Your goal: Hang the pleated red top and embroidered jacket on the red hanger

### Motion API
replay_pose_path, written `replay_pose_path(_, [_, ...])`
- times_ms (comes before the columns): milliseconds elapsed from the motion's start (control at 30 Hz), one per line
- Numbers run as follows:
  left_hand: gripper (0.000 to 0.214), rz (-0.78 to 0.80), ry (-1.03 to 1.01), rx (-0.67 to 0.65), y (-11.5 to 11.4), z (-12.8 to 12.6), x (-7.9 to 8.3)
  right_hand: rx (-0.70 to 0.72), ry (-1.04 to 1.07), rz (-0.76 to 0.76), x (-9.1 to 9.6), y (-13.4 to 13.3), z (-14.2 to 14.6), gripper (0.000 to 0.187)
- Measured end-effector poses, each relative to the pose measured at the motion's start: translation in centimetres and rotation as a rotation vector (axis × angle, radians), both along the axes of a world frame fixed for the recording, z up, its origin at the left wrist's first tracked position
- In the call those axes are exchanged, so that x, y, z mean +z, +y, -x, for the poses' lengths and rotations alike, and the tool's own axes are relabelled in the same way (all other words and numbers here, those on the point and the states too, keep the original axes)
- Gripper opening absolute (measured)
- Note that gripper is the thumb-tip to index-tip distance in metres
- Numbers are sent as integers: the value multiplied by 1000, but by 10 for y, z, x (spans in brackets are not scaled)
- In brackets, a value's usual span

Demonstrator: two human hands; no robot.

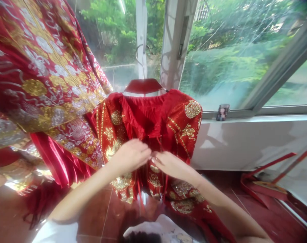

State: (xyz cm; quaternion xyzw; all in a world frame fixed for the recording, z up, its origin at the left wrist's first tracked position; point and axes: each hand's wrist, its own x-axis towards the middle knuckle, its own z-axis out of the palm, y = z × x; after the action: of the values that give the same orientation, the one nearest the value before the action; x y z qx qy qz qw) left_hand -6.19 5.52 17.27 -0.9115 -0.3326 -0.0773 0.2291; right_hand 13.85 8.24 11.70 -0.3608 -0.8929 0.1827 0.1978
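Well, a gold-embroidered red robe (140,125) hangs from a red hanger (143,86) before the window (219,57). The left hand (130,156) and right hand (172,165) sit half-closed at its front, fingertips (148,154) pinching the cloth.

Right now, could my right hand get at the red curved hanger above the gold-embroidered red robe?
Probably yes: the right hand, on the gold-embroidered red robe, lies below the red curved hanger, with only robe between.

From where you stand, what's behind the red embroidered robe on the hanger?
Behind the red embroidered robe is a window showing green foliage. Whatever lies directly behind the robe itself is covered and can't be seen.
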Motion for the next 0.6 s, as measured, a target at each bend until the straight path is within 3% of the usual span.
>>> replay_pose_path(67, [24, -208, -53, 31, 17, -11, 17, -93, 183, 37, -6, 13, 15, 18])
replay_pose_path(133, [27, -269, -33, 155, 34, -18, 24, -167, 327, 45, -13, 22, 30, 17])
replay_pose_path(233, [11, -187, 66, 259, 53, -16, 23, -310, 468, 13, -23, 27, 45, 19])
replay_pose_path(433, [20, -37, 63, 181, 55, 2, 23, -318, 824, 126, -29, 28, 65, 26])
replay_pose_path(600, [24, 34, 78, 188, 43, 5, 28, -498, 791, -71, -23, 24, 75, 28])
